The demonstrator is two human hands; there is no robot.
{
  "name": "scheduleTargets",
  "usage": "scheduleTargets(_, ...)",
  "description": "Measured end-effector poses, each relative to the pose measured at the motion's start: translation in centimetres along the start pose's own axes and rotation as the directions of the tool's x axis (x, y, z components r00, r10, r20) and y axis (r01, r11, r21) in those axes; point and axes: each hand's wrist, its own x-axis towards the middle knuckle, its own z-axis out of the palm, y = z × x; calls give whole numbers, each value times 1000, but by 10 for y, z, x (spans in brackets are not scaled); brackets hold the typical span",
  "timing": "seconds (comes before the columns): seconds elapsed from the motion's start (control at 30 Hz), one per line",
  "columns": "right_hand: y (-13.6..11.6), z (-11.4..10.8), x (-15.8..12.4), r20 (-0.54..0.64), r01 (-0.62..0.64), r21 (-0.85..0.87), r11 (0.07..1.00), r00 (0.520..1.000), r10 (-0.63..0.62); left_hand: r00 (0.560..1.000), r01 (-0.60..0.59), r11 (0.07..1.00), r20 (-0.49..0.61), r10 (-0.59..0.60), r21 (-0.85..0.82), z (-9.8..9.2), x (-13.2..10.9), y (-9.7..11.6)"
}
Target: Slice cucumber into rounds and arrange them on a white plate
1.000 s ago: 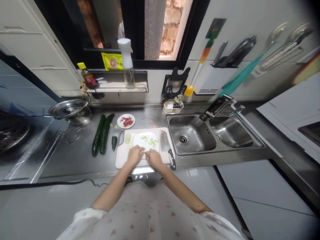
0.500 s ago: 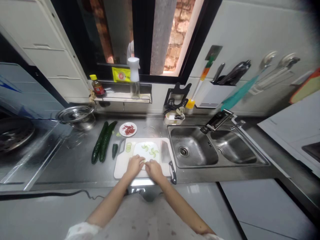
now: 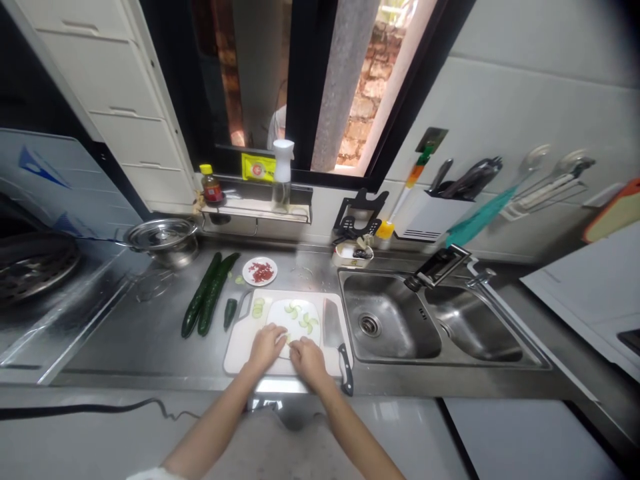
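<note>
My left hand [image 3: 266, 345] and my right hand [image 3: 307, 357] meet at the near edge of a white plate [image 3: 295, 320] that lies on a white cutting board [image 3: 239, 347]. Both hands have curled fingers pinched together over something small and pale green that I cannot make out. Several cucumber slices [image 3: 300, 315] lie on the plate, and a few more slices [image 3: 258, 307] rest on the board to its left. A cleaver [image 3: 334, 331] with a black handle lies on the board's right side, just right of my right hand.
Two whole cucumbers [image 3: 207, 293] and a short cucumber end [image 3: 229, 312] lie left of the board. A small dish of chopped red chili [image 3: 260, 271] sits behind. A double sink [image 3: 430, 325] is to the right, a steel pot [image 3: 163, 238] and the stove to the left.
The camera has tilted up, so everything sits lower in view. My hands stay together at the plate's near edge, barely shifting.
</note>
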Motion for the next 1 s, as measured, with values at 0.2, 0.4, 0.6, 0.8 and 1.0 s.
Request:
scheduleTargets(0.2,3,0,1,-45,-12,101,995,999,16,917,276,961,-295,-268,-14,-15,17,-36)
scheduleTargets(0.4,1,0,0,-52,-31,99,995,998,36,859,480,876,-231,-457,49,-25,39,-62)
scheduleTargets(0.6,1,-3,0,-39,-34,116,993,998,38,855,506,855,-192,-481,113,-23,51,-65)
scheduleTargets(0.8,2,-2,1,-33,-35,119,992,999,39,844,526,845,-187,-503,99,-25,54,-64)
scheduleTargets(1.0,3,0,2,-20,-45,120,992,999,48,837,525,848,-225,-499,71,-26,53,-59)
